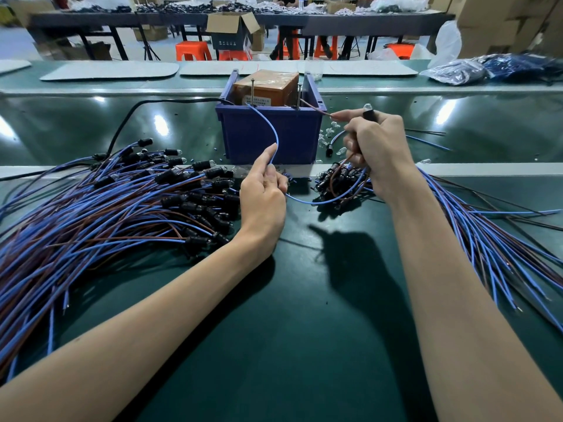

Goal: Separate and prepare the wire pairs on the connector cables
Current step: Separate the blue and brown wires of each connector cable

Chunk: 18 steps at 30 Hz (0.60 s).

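Pinches blue wire [275, 132] in left hand [263, 193] near centre, clasps connector [369, 112] and brown wire [316, 109] in right hand [377, 144] at 1 o'clock, holds both tips by the nails [253, 91] in the bin [292, 138] at 12 o'clock; risks dragging a tip away through uneven tugging.

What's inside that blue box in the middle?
Inside the blue box sits an orange-brown carton with a white label. Two thin metal pins stand upright by it. The box's walls hide whatever lies under or behind the carton.
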Each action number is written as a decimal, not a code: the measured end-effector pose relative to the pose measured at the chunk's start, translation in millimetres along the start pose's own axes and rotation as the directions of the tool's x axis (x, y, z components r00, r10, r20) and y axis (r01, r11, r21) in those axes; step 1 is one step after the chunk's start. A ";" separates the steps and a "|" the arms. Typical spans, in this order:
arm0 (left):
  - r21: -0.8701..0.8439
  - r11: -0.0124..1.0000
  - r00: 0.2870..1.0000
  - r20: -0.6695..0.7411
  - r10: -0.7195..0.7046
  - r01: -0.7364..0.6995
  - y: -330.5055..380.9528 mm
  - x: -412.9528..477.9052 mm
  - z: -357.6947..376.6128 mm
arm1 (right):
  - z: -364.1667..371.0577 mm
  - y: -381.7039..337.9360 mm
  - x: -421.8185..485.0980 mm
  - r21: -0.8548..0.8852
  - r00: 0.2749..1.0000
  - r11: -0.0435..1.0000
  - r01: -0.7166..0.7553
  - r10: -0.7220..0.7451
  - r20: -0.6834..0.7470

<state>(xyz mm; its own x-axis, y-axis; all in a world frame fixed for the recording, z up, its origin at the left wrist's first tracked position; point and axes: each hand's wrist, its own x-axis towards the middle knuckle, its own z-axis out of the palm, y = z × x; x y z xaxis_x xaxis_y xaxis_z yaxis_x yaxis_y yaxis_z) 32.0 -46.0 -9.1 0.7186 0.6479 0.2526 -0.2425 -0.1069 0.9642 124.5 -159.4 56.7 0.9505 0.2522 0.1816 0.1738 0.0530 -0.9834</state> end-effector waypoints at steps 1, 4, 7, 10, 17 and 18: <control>-0.001 1.000 1.000 0.003 0.003 -0.003 0.2 -0.4 0.2 | 0.2 0.1 0.1 0.001 1.000 1.000 0.002 -0.002 0.002; -0.003 1.000 1.000 0.008 0.016 -0.016 0.7 -1.0 0.5 | 0.5 0.9 0.1 0.005 1.000 1.000 0.006 -0.006 0.008; -0.005 1.000 1.000 0.009 0.028 -0.028 0.6 -0.7 0.7 | 0.0 1.9 0.4 0.006 1.000 1.000 0.001 -0.001 0.005; 0.034 0.998 0.998 0.007 0.058 -0.059 0.0 -0.1 0.8 | -0.2 2.5 1.0 -0.011 1.000 1.000 0.002 -0.002 -0.013; 0.051 0.996 0.997 0.017 0.078 -0.079 -3.6 1.7 0.3 | -1.3 3.3 2.8 -0.014 1.000 1.000 0.019 -0.019 0.007; 0.051 0.996 0.997 0.011 0.076 -0.076 -3.7 1.8 0.4 | -1.3 3.5 2.6 -0.018 1.000 1.000 0.019 -0.018 0.009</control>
<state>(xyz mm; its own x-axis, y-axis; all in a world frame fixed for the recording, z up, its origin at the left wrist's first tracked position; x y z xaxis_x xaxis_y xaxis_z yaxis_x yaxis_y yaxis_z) 34.5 -44.7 -12.1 0.7055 0.6294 0.3259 -0.2631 -0.1944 0.9450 128.0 -159.8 53.8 0.9448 0.2596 0.1997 0.1962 0.0399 -0.9798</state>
